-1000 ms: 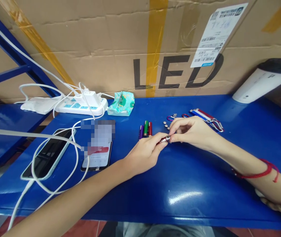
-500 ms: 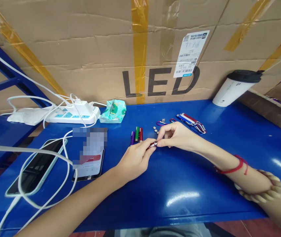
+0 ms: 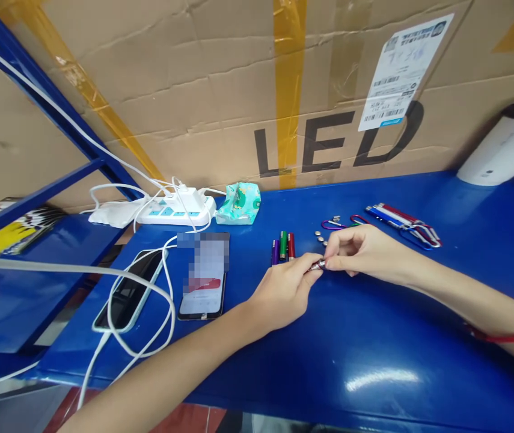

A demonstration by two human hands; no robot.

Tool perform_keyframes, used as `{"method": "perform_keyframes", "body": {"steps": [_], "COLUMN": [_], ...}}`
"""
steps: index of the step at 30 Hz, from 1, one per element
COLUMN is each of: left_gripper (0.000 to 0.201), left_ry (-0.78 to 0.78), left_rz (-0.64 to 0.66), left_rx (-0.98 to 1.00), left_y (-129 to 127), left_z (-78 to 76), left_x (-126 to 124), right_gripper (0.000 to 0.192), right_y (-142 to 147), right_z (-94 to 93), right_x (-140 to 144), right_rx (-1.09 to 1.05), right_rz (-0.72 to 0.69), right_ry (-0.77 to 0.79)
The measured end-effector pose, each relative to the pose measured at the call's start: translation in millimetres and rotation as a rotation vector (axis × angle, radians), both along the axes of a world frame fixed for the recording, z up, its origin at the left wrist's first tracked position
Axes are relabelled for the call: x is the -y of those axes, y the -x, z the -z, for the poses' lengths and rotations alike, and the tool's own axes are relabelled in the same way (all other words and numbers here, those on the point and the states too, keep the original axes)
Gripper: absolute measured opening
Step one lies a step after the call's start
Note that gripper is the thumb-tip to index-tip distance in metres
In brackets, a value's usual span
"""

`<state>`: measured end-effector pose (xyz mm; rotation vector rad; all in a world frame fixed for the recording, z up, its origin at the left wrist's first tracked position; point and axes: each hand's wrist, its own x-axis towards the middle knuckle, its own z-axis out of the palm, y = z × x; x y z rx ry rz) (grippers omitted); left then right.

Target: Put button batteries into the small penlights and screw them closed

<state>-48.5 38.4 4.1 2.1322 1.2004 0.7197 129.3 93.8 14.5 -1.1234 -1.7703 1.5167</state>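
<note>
Between my two hands is a small mini flashlight (image 3: 318, 264), its silvery metal end showing and the rest hidden by fingers. My left hand (image 3: 286, 293) is closed around its body, thumb and forefinger pressed on it. My right hand (image 3: 362, 255) pinches the metal end from the right. Just behind my left hand stand purple (image 3: 275, 251), green (image 3: 283, 245) and red tubes (image 3: 291, 245). Several small round button cells (image 3: 318, 234) lie behind my right fingers. A purple carabiner (image 3: 331, 225) and a red carabiner (image 3: 359, 219) lie beyond them.
Several coloured flashlights with carabiners (image 3: 403, 224) lie at the right. On the left are two phones (image 3: 205, 307) (image 3: 125, 300), looping white cables (image 3: 173, 300), a power strip (image 3: 171, 215) and a green tissue pack (image 3: 239, 204). A cup (image 3: 500, 147) stands before the cardboard box (image 3: 211, 114).
The view has swung left, so everything sits further right in it. Both hands keep their grip on the flashlight, with little visible difference in the fingers.
</note>
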Motion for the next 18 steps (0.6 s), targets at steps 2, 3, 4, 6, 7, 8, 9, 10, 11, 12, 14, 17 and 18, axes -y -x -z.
{"method": "perform_keyframes", "body": {"steps": [2,3,4,6,7,8,9,10,11,12,14,17,18], "left_gripper": [0.019,0.019,0.019,0.018,0.019,0.019,0.019,0.019,0.019,0.02,0.021,0.022,0.022], "left_ry": [0.002,0.0,-0.003,-0.007,-0.009,-0.01,-0.012,-0.015,-0.018,-0.022,-0.036,-0.072,-0.084], "left_rz": [0.0,0.002,0.006,0.013,0.014,0.015,0.015,0.016,0.017,0.018,0.018,0.006,-0.001], "left_rx": [-0.009,-0.011,-0.012,-0.009,-0.008,-0.009,-0.011,-0.016,-0.025,-0.04,-0.078,-0.125,-0.132], "left_y": [-0.4,-0.5,-0.6,-0.3,-0.1,0.1,0.2,0.3,0.4,0.3,0.0,-0.6,-0.7], "left_z": [-0.7,-1.0,-1.2,-1.5,-1.5,-1.4,-1.2,-1.0,-0.7,-0.4,0.2,1.3,1.7], "left_x": [-0.2,-0.2,-0.3,-0.3,-0.2,-0.1,0.0,0.1,0.3,0.5,0.9,1.4,1.4], "right_gripper": [0.023,0.023,0.023,0.023,0.023,0.022,0.021,0.021,0.02,0.019,0.017,0.017,0.017], "right_y": [0.1,0.0,-0.1,-0.5,-0.7,-0.9,-1.1,-1.4,-1.9,-2.5,-4.2,-7.2,-8.0], "right_z": [-0.3,-0.5,-0.7,-1.1,-1.2,-1.4,-1.7,-2.1,-2.7,-3.3,-4.9,-7.0,-7.6], "right_x": [-0.1,-0.1,-0.2,-0.2,-0.1,-0.1,0.0,0.0,-0.1,-0.2,-0.7,-1.3,-1.3], "right_rx": [0.001,0.011,0.024,0.049,0.057,0.058,0.057,0.056,0.062,0.074,0.122,0.196,0.211], "right_rz": [-0.002,-0.004,-0.007,-0.017,-0.02,-0.023,-0.025,-0.027,-0.029,-0.033,-0.044,-0.048,-0.05], "right_ry": [0.001,-0.002,-0.008,-0.024,-0.031,-0.036,-0.038,-0.038,-0.037,-0.037,-0.045,-0.097,-0.118]}}
